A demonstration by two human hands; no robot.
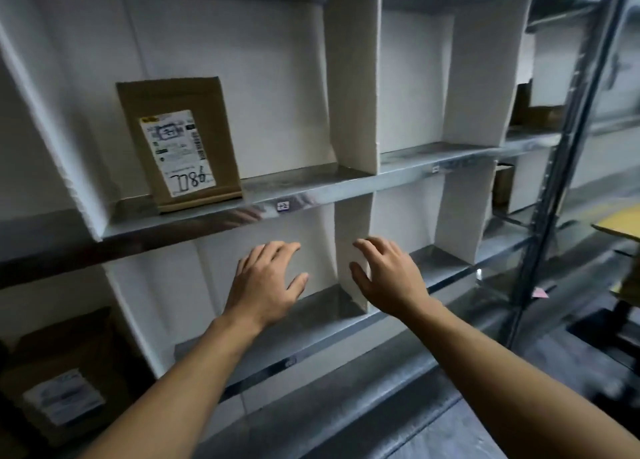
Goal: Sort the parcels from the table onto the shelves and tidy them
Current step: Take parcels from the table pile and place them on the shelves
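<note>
Left hand [268, 278] and right hand [384, 271] are both empty, fingers spread and relaxed. Sweeping across: a brown parcel [62, 372] sits in shadow low on the left, and a labelled parcel [180, 143] stands upright on the upper shelf [311, 195], label outward. The left hand hovers before the lower bay. The right is at the white divider [353, 250]; I can't tell if it touches. Squaring that divider looks the job: hold its front edge lightly and keep it upright.
</note>
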